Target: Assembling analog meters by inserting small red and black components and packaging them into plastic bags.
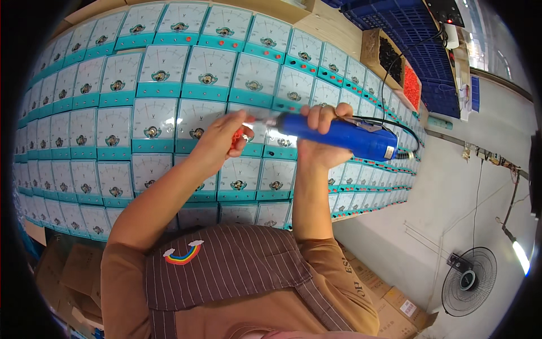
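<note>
My right hand (323,127) is wrapped round a blue electric screwdriver (367,141), held nearly level with its tip pointing left. My left hand (221,138) is closed on several small red plastic knobs (237,137), its thumb and forefinger at the screwdriver's tip. One red piece seems to sit at that tip, partly hidden by the fingers. Beneath both hands stand rows of panel meters (155,118) with white dials and teal lower strips. Some strips carry red and black knobs, mostly toward the right; many on the left show bare metal studs.
Beyond the meters at the right are a cardboard box (369,50) of black parts and a heap of red parts (412,89). Blue plastic crates (420,53) stand behind them. A black cable (385,85) runs to the screwdriver. Cardboard boxes (395,308) and a fan (468,279) are lower right.
</note>
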Action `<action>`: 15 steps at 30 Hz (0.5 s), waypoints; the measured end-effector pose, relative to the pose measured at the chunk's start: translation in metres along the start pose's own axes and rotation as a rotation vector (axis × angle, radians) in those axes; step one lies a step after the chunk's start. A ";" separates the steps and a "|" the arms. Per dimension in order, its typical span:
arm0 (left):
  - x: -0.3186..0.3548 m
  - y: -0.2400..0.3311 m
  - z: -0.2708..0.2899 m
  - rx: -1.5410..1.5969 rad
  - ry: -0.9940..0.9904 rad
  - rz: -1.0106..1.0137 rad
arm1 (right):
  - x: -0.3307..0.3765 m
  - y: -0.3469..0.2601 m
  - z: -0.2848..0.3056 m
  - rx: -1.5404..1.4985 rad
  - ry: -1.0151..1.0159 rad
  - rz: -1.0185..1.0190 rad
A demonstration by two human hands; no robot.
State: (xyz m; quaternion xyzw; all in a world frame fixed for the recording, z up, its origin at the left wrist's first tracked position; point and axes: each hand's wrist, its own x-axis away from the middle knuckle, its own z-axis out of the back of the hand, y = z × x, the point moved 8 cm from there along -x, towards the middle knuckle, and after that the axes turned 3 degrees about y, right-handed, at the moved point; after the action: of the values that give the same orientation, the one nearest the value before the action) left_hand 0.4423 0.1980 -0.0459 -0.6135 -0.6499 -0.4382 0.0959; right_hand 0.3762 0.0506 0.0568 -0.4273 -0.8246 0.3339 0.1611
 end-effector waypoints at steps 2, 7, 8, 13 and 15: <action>-0.001 0.003 0.014 0.046 0.094 -0.035 | -0.008 -0.005 -0.005 0.219 -0.089 0.225; 0.005 -0.006 0.032 -0.110 -0.067 0.010 | -0.023 0.013 0.003 0.286 -0.151 0.256; 0.007 -0.006 0.033 -0.105 -0.065 0.008 | -0.024 0.017 0.003 0.334 -0.150 0.248; 0.010 -0.004 0.028 -0.126 -0.077 -0.009 | -0.018 0.032 -0.011 0.377 -0.268 0.230; 0.009 -0.004 0.027 -0.110 -0.101 -0.005 | -0.012 0.046 -0.015 0.476 -0.206 0.141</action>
State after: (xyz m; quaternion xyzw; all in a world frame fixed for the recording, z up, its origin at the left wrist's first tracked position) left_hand 0.4479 0.2239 -0.0581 -0.6376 -0.6305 -0.4418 0.0281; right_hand 0.4189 0.0661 0.0364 -0.3975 -0.7032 0.5703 0.1488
